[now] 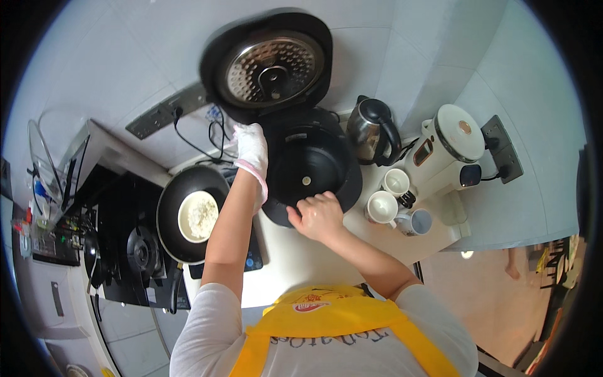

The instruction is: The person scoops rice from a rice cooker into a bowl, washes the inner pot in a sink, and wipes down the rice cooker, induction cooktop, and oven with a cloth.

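Note:
A black rice cooker (313,162) stands on the white counter with its lid (273,66) raised; the well inside shows a small round metal disc at the bottom, with no inner pot in it. My left hand (251,143), in a white knitted glove with a pink cuff, is at the cooker's back left near the lid hinge; its fingers are partly hidden. My bare right hand (321,214) rests on the cooker's front rim with curled fingers. Left of the cooker, a bowl of white rice (201,217) sits in a black frying pan (172,235).
A steel electric kettle (372,127) stands right of the cooker, beside several mugs (382,207) and a cream-coloured appliance (438,146). A black gas hob (141,252) is at the left. Cords run from a wall socket strip (160,115) behind the pan. A person's foot (512,271) shows far right.

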The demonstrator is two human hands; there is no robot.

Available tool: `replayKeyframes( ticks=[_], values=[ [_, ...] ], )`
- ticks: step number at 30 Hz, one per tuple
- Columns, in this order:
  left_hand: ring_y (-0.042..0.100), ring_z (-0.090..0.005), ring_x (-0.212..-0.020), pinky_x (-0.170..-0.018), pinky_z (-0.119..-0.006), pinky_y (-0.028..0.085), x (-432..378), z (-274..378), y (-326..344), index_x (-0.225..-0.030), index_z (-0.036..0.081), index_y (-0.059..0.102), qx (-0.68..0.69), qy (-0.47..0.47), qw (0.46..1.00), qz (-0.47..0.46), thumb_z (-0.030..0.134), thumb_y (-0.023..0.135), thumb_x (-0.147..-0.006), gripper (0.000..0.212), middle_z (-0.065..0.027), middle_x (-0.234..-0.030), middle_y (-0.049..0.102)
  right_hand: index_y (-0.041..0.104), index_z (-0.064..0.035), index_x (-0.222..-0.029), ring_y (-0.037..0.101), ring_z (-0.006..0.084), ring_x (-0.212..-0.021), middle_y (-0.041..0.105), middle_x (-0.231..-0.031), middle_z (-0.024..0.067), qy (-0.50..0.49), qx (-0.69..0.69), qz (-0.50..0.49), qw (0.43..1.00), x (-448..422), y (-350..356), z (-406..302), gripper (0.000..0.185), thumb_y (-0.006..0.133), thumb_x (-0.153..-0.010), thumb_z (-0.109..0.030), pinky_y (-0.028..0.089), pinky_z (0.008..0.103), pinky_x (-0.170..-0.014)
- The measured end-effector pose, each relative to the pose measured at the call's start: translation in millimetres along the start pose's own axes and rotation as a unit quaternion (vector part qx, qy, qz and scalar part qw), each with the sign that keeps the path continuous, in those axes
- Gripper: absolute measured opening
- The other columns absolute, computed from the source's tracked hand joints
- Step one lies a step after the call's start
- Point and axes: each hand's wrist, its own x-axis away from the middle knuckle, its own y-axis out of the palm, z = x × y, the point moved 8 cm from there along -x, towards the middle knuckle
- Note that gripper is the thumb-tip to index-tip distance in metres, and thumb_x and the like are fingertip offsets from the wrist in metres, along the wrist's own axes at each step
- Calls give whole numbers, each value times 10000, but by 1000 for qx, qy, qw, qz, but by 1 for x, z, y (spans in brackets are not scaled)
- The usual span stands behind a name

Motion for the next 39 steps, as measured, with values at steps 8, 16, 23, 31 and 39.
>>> replayKeyframes(
  ticks=[8, 16, 23, 31, 39],
  values=[
    [548, -494, -1115, -984, -575, 396, 19, 17, 27, -1204, -4, 591, 89, -123, 978, 140, 425, 461, -934, 522, -295, -1137, 601, 597, -100, -550, 587, 246, -513, 602, -550, 78, -19, -29, 8, 999, -2, 3, -10, 360, 690, -803, -338, 421, 374, -612],
    [513, -418, -1166, -1018, -542, 367, 52, 73, -22, -1211, 71, 574, 106, 68, 963, 238, 260, 504, -902, 369, -221, -1140, 575, 594, -102, -537, 592, 246, -513, 609, -556, 84, -11, -7, 20, 1000, -1, 1, 1, 371, 692, -800, -344, 422, 373, -602],
    [647, -243, -797, -656, -381, 514, 48, 50, -139, -935, 86, 608, 298, 158, 925, 173, 176, 554, -830, 149, -138, -817, 617, 563, -117, -1289, 661, 181, -1036, 663, -1188, 65, 296, -417, -37, 858, -5, 32, 60, 311, 525, -1002, -232, 499, 357, -916],
    [595, -331, -1122, -969, -477, 456, 136, 17, -226, -1216, 63, 595, 373, 303, 834, 273, 161, 667, -843, 393, -143, -1201, 632, 612, -98, -1145, 506, 190, -1234, 602, -1231, 112, 200, -26, -212, 956, -139, -49, 6, 277, 503, -985, -296, 398, 345, -1014],
    [654, -328, -925, -980, -487, 404, 239, 84, -100, -962, 44, 665, 321, 338, 884, 17, 584, 572, -875, 554, -163, -886, 684, 622, -32, -1252, 505, 344, -1233, 604, -1247, 163, -11, 288, 68, 955, -254, 14, 66, 422, 587, -880, -228, 444, 473, -969]
  ],
)
